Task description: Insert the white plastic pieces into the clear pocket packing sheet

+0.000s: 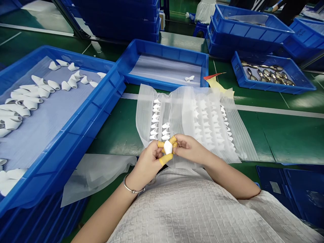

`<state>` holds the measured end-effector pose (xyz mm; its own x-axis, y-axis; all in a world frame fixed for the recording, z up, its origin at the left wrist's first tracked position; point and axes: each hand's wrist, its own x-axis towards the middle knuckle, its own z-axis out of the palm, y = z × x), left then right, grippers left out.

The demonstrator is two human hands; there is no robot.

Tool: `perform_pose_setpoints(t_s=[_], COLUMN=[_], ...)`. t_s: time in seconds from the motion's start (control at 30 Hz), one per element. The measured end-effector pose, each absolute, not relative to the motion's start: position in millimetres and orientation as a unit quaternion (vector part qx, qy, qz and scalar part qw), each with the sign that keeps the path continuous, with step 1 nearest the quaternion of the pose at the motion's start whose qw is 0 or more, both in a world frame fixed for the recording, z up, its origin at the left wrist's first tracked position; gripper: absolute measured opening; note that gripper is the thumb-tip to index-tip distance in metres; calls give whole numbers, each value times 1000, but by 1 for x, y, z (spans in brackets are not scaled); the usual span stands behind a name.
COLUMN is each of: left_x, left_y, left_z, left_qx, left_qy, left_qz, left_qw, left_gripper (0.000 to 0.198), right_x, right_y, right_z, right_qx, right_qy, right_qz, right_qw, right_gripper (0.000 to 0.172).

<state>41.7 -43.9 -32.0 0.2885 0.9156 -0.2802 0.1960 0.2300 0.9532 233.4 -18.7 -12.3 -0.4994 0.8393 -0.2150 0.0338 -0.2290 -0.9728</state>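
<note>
Both of my hands are closed on one small white hollow piece (168,147) with a pointed end, held close to my body. My left hand (152,158) and my right hand (188,148) pinch it from either side, with yellow finger cots on the fingertips. Just beyond them, a translucent ribbed foam sheet (174,104) lies on the green table. Similar white pieces (165,131) stand in columns on it at the left. More rows show blurred beneath the film towards the right.
A big blue tray (83,125) at the left holds many loose white pieces. Behind the sheet, another blue tray (164,50) contains a few. A blue tray of metal spoons (273,89) sits at the right, near stacked blue crates (250,28). Loose film (98,172) hangs over the table edge.
</note>
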Motion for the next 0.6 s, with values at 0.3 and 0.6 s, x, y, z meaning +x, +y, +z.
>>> perform_pose_setpoints(t_s=[0.3, 0.6], left_x=[42, 40], left_y=[-47, -47], left_z=[-29, -31], left_qx=[606, 634], left_qy=[512, 520], left_qz=[257, 236], left_qw=[551, 521], left_gripper=[18, 17], right_x=[228, 236], right_y=[-16, -12], right_z=[-19, -15], right_qx=[-495, -470], right_qy=[-594, -545], right_qz=[560, 618], right_qw=[299, 317], right_gripper=[39, 34])
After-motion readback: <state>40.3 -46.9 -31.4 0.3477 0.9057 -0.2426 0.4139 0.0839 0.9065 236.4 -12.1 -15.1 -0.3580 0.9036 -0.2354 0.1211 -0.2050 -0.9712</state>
